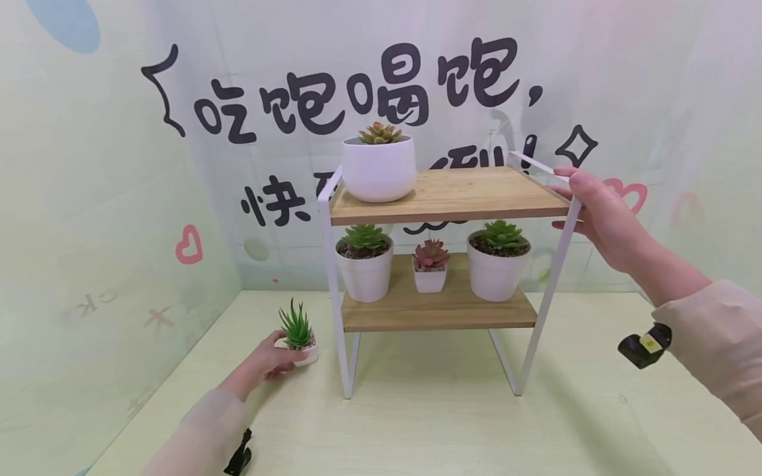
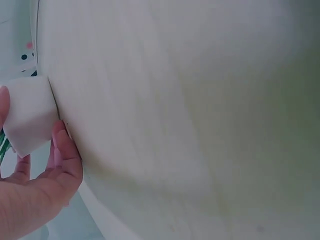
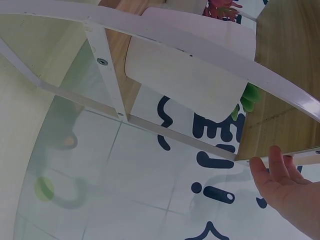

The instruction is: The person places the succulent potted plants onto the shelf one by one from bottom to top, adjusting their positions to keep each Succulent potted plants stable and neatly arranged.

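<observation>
My left hand holds a small spiky green succulent in a white square pot, down at the table left of the shelf. In the left wrist view, the fingers wrap the pot at its side and near its base. My right hand grips the upper right side of a two-tier plant shelf with a white frame. Its fingers reach to the top board's edge. On the top board, at the left, stands a round white pot with a reddish-green succulent.
The lower board carries a white pot with a green succulent, a small square pot with a red one, and another white pot with a green one. A printed curtain hangs behind the pale table.
</observation>
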{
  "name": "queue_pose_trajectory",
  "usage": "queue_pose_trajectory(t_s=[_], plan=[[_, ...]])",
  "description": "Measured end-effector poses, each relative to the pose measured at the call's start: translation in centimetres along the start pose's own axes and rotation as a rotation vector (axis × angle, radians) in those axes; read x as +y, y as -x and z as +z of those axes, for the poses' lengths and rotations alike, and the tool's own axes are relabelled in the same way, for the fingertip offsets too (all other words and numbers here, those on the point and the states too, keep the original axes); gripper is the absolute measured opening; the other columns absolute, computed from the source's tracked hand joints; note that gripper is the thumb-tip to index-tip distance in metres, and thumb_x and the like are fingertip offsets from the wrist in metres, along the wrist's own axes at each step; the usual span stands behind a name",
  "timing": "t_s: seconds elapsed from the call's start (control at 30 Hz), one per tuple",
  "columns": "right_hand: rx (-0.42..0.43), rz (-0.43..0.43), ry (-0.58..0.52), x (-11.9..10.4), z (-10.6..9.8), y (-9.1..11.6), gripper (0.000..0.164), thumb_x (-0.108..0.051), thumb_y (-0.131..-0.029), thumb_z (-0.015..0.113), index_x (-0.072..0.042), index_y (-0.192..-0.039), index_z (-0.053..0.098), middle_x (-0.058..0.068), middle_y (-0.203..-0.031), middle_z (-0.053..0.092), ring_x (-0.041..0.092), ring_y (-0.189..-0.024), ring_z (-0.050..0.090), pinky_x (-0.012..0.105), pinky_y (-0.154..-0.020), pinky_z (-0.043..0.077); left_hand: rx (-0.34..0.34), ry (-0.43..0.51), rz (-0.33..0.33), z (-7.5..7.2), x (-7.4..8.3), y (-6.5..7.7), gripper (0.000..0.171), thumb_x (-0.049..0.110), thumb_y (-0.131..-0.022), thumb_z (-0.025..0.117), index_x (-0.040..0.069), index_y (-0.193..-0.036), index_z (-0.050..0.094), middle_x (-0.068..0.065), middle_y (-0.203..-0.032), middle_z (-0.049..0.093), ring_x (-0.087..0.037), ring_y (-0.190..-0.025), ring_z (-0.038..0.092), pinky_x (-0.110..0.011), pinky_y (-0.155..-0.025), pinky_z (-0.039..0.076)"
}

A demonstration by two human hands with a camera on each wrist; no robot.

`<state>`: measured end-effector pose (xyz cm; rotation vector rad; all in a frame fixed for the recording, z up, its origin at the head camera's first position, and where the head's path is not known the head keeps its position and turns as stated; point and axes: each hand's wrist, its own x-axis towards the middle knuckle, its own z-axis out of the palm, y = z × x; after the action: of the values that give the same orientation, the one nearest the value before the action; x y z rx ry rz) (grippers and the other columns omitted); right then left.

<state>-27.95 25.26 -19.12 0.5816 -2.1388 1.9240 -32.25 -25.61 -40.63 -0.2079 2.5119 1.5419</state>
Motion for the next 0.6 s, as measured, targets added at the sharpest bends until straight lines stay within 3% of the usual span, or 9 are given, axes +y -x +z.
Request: queue_pose_trajectory(t_s=[0.27,0.47,0.6], plan=[[0.023,0.015,0.045,-0.3,0.5,0.1,0.043,-0.043,-0.094,0.04,-0.022,-0.132,0.04,0.011,-0.136,0.04,0.014,-0.109,0.046,0.024,-0.08,0.045,-0.057,-0.066,0.043,-0.5,-0.4,2.5,0.085,0.022,-0.076,0.075,0.0,-0.137,0.021,-0.023,-0.114,0.052,-0.017,-0.072,0.058,-0.03,-0.057,0.046],[0.018,0.011,0.042,-0.1,0.5,0.0,0.041,-0.042,-0.095,0.04,-0.023,-0.131,0.04,0.01,-0.136,0.04,0.014,-0.108,0.046,0.024,-0.079,0.045,-0.139,-0.132,0.116,-0.8,-0.6,4.8,0.079,0.025,-0.073,0.077,0.0,-0.131,0.028,-0.012,-0.096,0.053,-0.016,-0.071,0.056,-0.029,-0.056,0.046],[0.022,0.002,0.025,0.0,0.4,0.0,0.039,-0.041,-0.095,0.041,-0.023,-0.129,0.042,0.008,-0.133,0.042,0.013,-0.107,0.047,0.024,-0.079,0.045,-0.181,-0.145,0.134,-0.5,-0.2,6.4,0.082,0.026,-0.071,0.078,0.0,-0.132,0.029,-0.014,-0.101,0.054,-0.017,-0.075,0.056,-0.031,-0.06,0.048]])
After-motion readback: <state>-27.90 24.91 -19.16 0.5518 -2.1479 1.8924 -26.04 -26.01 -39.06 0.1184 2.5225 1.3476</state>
